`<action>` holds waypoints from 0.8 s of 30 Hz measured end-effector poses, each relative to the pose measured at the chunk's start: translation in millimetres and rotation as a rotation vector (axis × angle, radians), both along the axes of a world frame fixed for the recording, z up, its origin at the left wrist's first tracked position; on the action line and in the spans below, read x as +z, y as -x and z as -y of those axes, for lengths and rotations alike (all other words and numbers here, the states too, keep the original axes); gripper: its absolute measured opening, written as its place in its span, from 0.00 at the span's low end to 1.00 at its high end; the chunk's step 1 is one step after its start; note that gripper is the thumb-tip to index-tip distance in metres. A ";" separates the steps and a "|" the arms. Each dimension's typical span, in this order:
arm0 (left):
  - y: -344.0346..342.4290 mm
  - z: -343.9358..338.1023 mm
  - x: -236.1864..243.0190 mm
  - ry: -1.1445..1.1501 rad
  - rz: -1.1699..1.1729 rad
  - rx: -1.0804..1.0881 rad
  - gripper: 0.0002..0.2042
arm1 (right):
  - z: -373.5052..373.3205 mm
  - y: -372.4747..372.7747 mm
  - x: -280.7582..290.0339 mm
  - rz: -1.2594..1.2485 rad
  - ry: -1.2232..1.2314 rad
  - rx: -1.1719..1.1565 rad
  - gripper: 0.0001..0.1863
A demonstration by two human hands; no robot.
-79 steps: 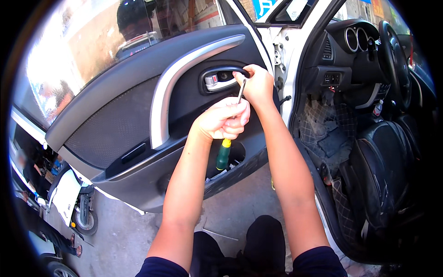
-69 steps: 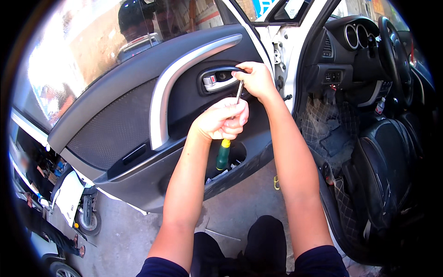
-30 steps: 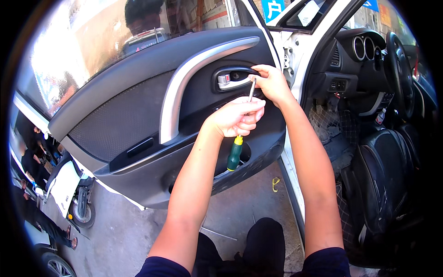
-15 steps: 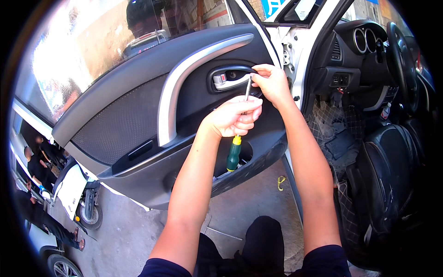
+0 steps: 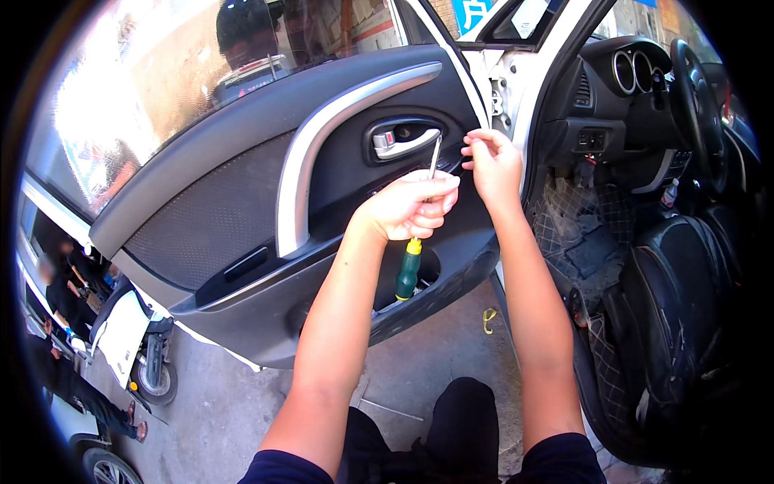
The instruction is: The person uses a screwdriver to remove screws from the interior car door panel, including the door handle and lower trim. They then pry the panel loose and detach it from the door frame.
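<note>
My left hand (image 5: 411, 208) is closed around the metal shaft of a screwdriver (image 5: 409, 270). The tool's green and yellow grip hangs below the fist, in front of the door pocket. Its shaft points up, and the tip appears close to the silver inner door handle (image 5: 407, 145). To the right, near the edge of the open car door's dark panel (image 5: 218, 194), is my right hand (image 5: 493, 165). Its fingers are bent in toward the thumb; whatever they may hold is too small to make out.
A curved silver pull (image 5: 294, 177) runs along the panel. On the right are the steering wheel (image 5: 695, 105) and black seat (image 5: 681, 302). A yellow strip (image 5: 488, 320) and thin rod (image 5: 393, 409) lie on the ground. People (image 5: 64, 294) stand by a white scooter (image 5: 129, 339) at left.
My right hand has drawn away from the door handle, moving right and down toward the door's edge. My left hand stays in place with the screwdriver.
</note>
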State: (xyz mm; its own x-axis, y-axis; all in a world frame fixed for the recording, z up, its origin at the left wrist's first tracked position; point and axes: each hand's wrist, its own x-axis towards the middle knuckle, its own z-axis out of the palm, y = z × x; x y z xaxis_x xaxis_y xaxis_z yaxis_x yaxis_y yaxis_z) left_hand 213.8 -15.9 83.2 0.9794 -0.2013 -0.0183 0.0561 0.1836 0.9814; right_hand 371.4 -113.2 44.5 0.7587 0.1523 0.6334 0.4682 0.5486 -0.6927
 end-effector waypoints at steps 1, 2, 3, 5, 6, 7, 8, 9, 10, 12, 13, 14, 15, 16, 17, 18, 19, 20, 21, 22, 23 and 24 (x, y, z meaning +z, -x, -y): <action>0.8 0.4 0.9 -0.003 -0.002 0.006 0.18 | 0.9 2.7 -0.2 0.085 0.076 -0.043 0.08; 1.2 1.0 1.5 -0.006 -0.005 0.012 0.18 | -2.9 2.2 -1.9 0.192 0.105 -0.093 0.09; 1.7 0.4 1.2 -0.009 -0.006 0.015 0.18 | -2.7 8.0 -0.5 0.269 0.145 -0.098 0.11; 1.9 -0.6 0.1 -0.015 -0.007 0.019 0.17 | -1.8 18.1 5.7 0.307 0.234 -0.017 0.13; 2.4 -1.1 -0.7 -0.010 -0.003 0.011 0.17 | 0.7 20.4 10.9 0.331 0.312 0.060 0.16; 2.9 -1.7 -1.9 -0.005 0.000 0.002 0.17 | 0.8 20.7 14.6 0.412 0.407 0.039 0.19; 3.6 -2.2 -2.8 0.000 0.004 -0.006 0.17 | 2.0 20.3 21.0 0.467 0.556 0.021 0.22; 3.8 -2.4 -3.1 -0.009 0.007 -0.011 0.17 | 3.6 19.6 28.6 0.522 0.707 0.002 0.24; 4.2 -2.8 -3.4 -0.018 0.010 -0.015 0.17 | 2.7 21.3 35.4 0.589 0.796 -0.059 0.26; 4.4 -2.7 -3.2 -0.031 0.016 -0.023 0.17 | -2.9 26.7 47.7 0.724 0.977 -0.184 0.29; 4.2 -2.2 -2.4 -0.036 0.019 -0.028 0.17 | -5.5 25.8 50.2 0.779 0.981 -0.228 0.30; 4.0 -1.8 -1.5 -0.041 0.022 -0.032 0.17 | -8.7 24.0 51.2 0.834 0.985 -0.272 0.31; 4.7 -1.9 -1.3 -0.039 0.021 -0.027 0.17 | -11.4 24.0 51.8 0.888 0.989 -0.313 0.32; 5.4 -2.2 -0.5 -0.038 0.020 -0.023 0.17 | -13.9 24.2 52.9 0.880 0.942 -0.280 0.28; 6.6 -2.4 0.1 -0.037 0.019 -0.018 0.17 | -14.3 22.8 55.4 0.804 0.937 -0.187 0.26; 7.1 -3.1 0.0 -0.034 0.022 -0.013 0.17 | -11.9 24.7 61.9 0.728 0.932 -0.098 0.24; 6.3 -3.3 -1.6 -0.031 0.021 -0.029 0.17 | -9.9 25.9 65.6 0.650 0.926 -0.010 0.23; 4.9 -3.8 -4.2 -0.028 0.020 -0.046 0.17 | -3.1 28.3 59.9 0.625 0.814 -0.028 0.18; 0.4 -3.3 -6.0 -0.025 0.024 -0.070 0.17 | 2.0 17.8 49.5 0.633 0.726 -0.027 0.17; 4.6 -4.1 -4.5 -0.015 0.022 -0.070 0.17 | 3.7 22.2 42.2 0.527 0.583 -0.089 0.16; 8.4 -5.9 -3.4 -0.026 0.015 -0.066 0.16 | 4.2 23.9 36.1 0.419 0.440 -0.149 0.15; 6.0 -3.1 -1.4 -0.033 0.024 -0.083 0.16 | 0.9 -0.6 25.4 0.470 0.365 -0.340 0.15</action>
State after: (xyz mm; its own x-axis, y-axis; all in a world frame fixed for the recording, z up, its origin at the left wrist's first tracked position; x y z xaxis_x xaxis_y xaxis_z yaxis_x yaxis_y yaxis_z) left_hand 207.8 -12.8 81.9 0.9595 -0.2816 -0.0029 0.0461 0.1468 0.9881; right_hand 372.1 -114.1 69.9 0.4594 0.2201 0.8605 0.8692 0.0881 -0.4866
